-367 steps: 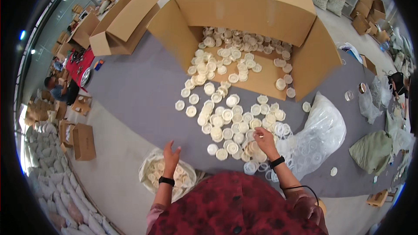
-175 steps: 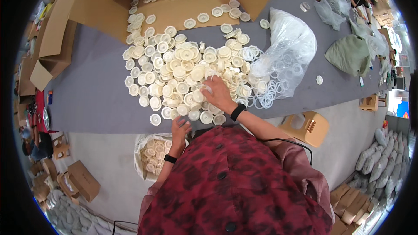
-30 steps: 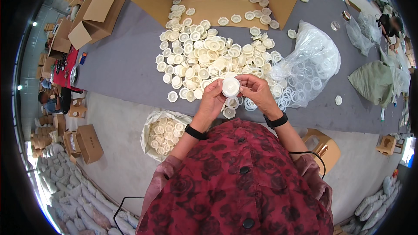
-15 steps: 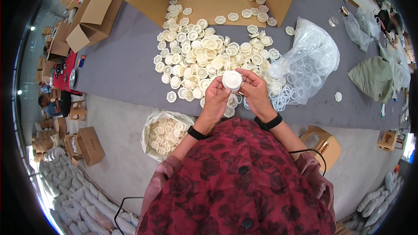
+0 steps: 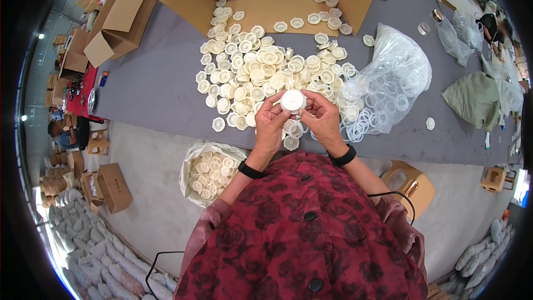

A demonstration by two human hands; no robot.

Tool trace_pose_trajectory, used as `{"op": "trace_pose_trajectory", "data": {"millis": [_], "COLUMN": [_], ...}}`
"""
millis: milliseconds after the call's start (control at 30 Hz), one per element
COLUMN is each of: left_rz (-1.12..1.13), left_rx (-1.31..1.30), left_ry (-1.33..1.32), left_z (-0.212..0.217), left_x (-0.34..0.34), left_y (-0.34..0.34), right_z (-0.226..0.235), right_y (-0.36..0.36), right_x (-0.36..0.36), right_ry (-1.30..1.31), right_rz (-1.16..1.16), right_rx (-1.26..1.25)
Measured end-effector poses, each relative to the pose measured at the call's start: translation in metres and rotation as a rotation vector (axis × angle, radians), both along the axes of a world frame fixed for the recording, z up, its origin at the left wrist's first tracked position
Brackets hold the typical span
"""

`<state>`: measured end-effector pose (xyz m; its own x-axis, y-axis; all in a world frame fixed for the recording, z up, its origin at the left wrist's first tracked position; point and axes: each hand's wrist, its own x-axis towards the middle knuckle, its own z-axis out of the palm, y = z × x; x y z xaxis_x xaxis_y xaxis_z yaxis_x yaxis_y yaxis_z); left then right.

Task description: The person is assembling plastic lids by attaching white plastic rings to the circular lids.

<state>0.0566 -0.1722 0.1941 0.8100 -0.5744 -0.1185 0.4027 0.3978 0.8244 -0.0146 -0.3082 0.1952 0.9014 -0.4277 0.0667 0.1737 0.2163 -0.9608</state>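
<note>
A round white plastic cap point(image 5: 293, 100) is held level between both hands above the near edge of the table. My left hand point(image 5: 270, 124) pinches its left side, thumb at the near rim. On the opposite side my right hand point(image 5: 323, 121) grips it with thumb and fingers. Just beyond lies a wide heap of cream plastic caps point(image 5: 258, 72) with notched rims. Translucent white rings point(image 5: 361, 126) lie to the right of my right hand, spilling from a clear plastic bag point(image 5: 408, 61) that holds more of them.
An open cardboard box point(image 5: 266, 8) with many caps lies on its side at the back of the grey table point(image 5: 150, 78). A white sack point(image 5: 187, 180) of caps stands on the floor by the near edge, left of me. A brown plastic stool point(image 5: 413, 189) is at the right.
Both hands have shifted slightly left with the cap still between them. The fingers have moved a little around its rim.
</note>
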Motion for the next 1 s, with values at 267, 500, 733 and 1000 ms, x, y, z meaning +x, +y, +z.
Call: {"op": "trace_pose_trajectory", "data": {"millis": [267, 500, 733, 1000], "left_rz": [-0.003, -0.151, -0.191, -0.300], "left_rx": [-0.121, -0.045, 0.056, 0.226], "left_ry": [0.073, -0.015, -0.130, -0.123], "left_z": [0.003, 0.010, 0.023, 0.025], "left_x": [0.006, 0.011, 0.019, 0.031], "left_y": [0.012, 0.029, 0.031, 0.030], "right_z": [0.009, 0.016, 0.020, 0.020], "right_y": [-0.004, -0.016, -0.018, -0.004], "right_x": [-0.003, -0.002, -0.001, 0.007], "right_ry": [-0.007, 0.050, 0.132, 0.165], "right_rz": [0.053, 0.171, 0.312, 0.314], "right_rx": [0.275, 0.107, -0.078, 0.092]}}
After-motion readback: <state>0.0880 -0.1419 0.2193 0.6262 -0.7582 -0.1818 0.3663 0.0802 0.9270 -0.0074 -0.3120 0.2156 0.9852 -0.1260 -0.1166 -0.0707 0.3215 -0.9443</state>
